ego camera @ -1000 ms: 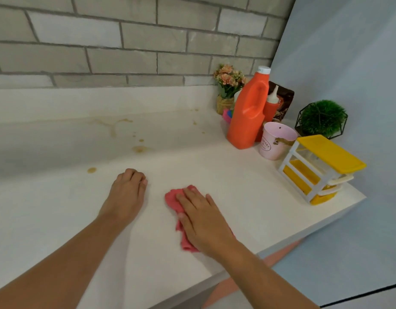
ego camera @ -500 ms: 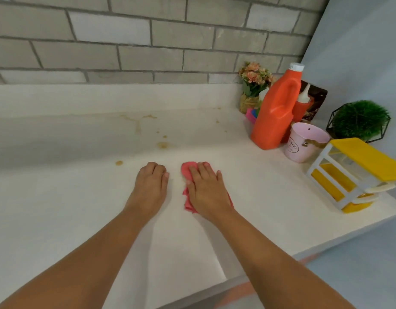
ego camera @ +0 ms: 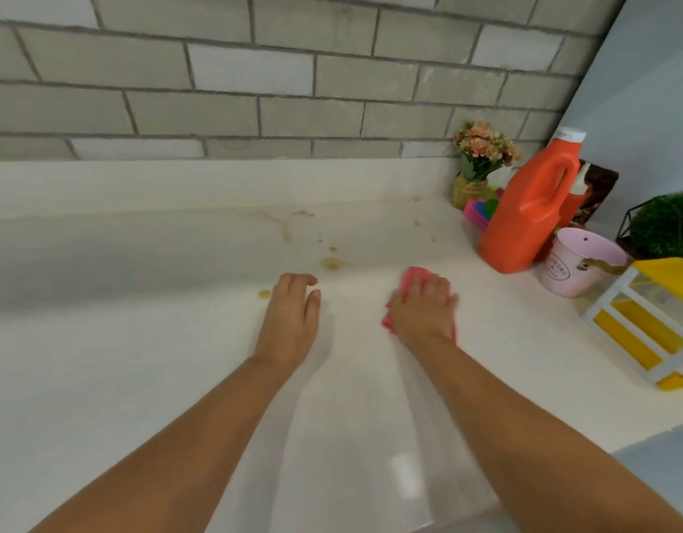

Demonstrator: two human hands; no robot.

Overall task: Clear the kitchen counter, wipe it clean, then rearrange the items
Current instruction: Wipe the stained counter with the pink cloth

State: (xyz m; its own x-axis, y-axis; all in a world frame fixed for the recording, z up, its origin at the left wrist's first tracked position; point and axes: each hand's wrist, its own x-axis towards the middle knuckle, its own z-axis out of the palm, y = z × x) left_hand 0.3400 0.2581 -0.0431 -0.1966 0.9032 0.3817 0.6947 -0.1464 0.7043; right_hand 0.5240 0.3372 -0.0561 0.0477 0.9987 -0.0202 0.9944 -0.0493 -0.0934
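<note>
My right hand [ego camera: 424, 307] presses flat on a pink-red cloth [ego camera: 411, 275] on the white counter [ego camera: 140, 359], fingers pointing toward the wall; most of the cloth is hidden under the palm. My left hand [ego camera: 292, 315] rests palm down on the bare counter beside it, fingers together and holding nothing. Brown stains [ego camera: 330, 263] lie just beyond both hands, and one small spot [ego camera: 265, 294] sits at my left fingertips. More faint smears [ego camera: 286, 225] run farther back toward the wall.
Items crowd the right end: an orange jug [ego camera: 528, 213], a pink cup [ego camera: 578, 263], a yellow-and-white drawer unit [ego camera: 655, 325], a flower pot [ego camera: 478, 163], a green ball plant [ego camera: 666, 225], a brown bag [ego camera: 599, 190]. A brick wall stands behind.
My right hand has pushed the cloth away from me and to the right, toward the stains. The left hand stays planted on the counter.
</note>
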